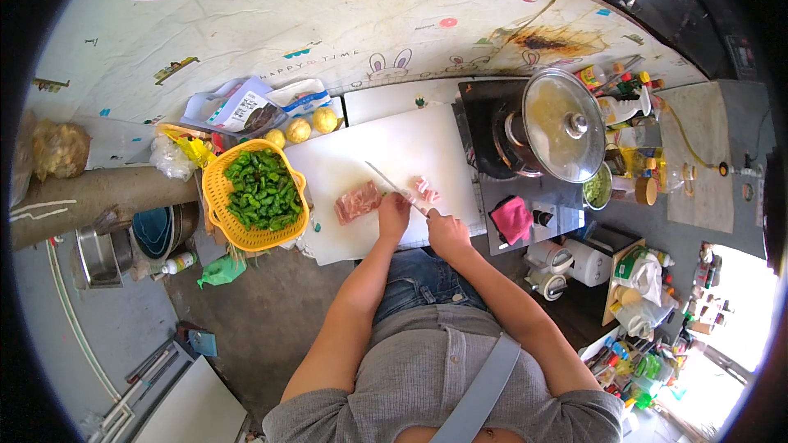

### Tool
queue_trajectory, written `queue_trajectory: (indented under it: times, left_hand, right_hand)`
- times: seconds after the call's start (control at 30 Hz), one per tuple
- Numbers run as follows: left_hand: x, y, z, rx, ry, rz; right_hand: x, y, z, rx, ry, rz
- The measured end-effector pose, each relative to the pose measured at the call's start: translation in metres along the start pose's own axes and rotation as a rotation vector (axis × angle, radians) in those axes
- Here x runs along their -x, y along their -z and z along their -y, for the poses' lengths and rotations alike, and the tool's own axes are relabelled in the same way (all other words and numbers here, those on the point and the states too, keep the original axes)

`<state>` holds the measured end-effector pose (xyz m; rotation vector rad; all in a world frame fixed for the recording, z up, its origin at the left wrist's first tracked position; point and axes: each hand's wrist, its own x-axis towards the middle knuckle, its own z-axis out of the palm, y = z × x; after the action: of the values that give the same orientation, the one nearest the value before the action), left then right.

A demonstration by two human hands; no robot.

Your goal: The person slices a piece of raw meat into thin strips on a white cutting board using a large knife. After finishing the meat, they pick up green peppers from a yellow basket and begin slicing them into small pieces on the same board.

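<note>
My right hand (447,234) grips the handle of a kitchen knife (388,179), whose blade slants up and left over a white cutting board (345,141). My left hand (394,216) is beside the blade with its fingers curled. Whether it pinches a bit of meat there is hidden. Left of that hand lies a block of raw meat (358,202), pink with pale streaks. Several small cut pieces of meat (426,189) rest on the board, on the far side of the blade near my right hand.
A yellow plastic basket (212,194) of green peppers (261,191) overlaps the board's left side. Yellow round produce (298,130) and food bags (237,107) sit behind. To the right, a glass-lidded pot (563,126) stands on the cooktop, near a pink cloth (512,219) and several bottles (640,163).
</note>
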<state>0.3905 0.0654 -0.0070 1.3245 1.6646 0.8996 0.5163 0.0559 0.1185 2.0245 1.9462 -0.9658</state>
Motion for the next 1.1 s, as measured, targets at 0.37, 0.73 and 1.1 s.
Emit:
queue_trajectory:
  times: [0.37, 0.73, 1.1]
  left_hand:
    - [-0.006, 0.006, -0.002, 0.028, 0.004, 0.066]
    - [-0.009, 0.008, 0.0, 0.049, 0.011, 0.085]
    - [-0.009, 0.012, -0.011, -0.046, 0.028, 0.112]
  right_hand:
    - [-0.016, 0.007, 0.009, 0.021, -0.034, 0.11]
    - [-0.042, 0.008, 0.015, -0.006, -0.062, 0.18]
    - [-0.06, -0.024, 0.012, -0.073, -0.064, 0.152]
